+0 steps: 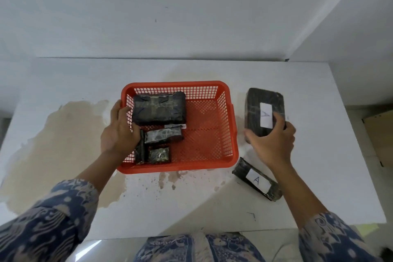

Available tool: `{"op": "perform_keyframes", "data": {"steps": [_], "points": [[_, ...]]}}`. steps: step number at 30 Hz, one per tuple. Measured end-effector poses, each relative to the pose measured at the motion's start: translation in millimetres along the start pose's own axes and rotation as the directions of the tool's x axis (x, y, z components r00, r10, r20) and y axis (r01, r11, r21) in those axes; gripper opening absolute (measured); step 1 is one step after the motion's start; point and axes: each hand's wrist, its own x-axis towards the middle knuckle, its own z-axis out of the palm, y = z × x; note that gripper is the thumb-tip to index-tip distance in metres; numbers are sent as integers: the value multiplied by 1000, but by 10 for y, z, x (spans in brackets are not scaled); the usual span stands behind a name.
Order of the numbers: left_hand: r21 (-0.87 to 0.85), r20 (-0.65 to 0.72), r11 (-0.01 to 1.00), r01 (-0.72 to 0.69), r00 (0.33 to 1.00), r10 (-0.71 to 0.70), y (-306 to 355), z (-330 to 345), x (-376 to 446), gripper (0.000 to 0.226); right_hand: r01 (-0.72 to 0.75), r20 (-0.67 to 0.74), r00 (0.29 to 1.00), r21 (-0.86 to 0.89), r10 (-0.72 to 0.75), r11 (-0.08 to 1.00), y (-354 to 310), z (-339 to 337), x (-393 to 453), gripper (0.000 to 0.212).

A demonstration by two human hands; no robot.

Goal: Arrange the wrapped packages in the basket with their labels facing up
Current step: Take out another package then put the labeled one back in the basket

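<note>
Patterned blue sleeves enter at the lower edge, partly cut off. The right hand has its grip clamped on the large package right of the basket; its white label reads "A", partly covered by the fingers. A small package, also labelled "A", lies on the worktop nearby. The left hand grips a thin package inside the basket, beside three packages whose labels are hidden. The white worktop is stained tan; white walls stand behind.

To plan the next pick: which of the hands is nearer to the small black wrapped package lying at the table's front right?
Right. The right hand is just above the small black wrapped package; the left hand is across the orange plastic basket.
</note>
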Motion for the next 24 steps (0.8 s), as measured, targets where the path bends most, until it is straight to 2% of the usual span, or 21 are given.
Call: {"op": "perform_keyframes", "data": {"steps": [4, 7, 9, 14, 17, 21, 24], "points": [[-39, -16, 999, -24, 1000, 23, -69, 42, 6, 49, 109, -104, 990, 122, -97, 987, -406, -145, -217, 95], [-64, -42, 997, -44, 998, 41, -107, 99, 21, 49, 232, -73, 972, 169, -223, 958, -701, 3, -464, 97], [-74, -39, 996, -40, 999, 37, -99, 108, 14, 49, 274, -36, 962, 122, -271, 954, -839, 196, -616, 96], [-103, -29, 994, -24, 999, 21, -102, 84, 26, 47, 277, 63, 959, -23, -275, 961, -944, 665, -785, 94], [-117, -20, 993, -13, 1000, 11, -110, 90, 33, 47, 277, 75, 960, -117, -270, 954, -897, 877, -779, 97], [-129, -7, 992, -1, 1000, 0, -108, 92, 28, 48, 220, 71, 975, -196, -210, 956, -889, 1093, -763, 99], [-132, 0, 991, 1, 1000, -1, -110, 91, 22, 49, 189, 138, 977, -226, -160, 956, -879, 1182, -731, 103]]}}
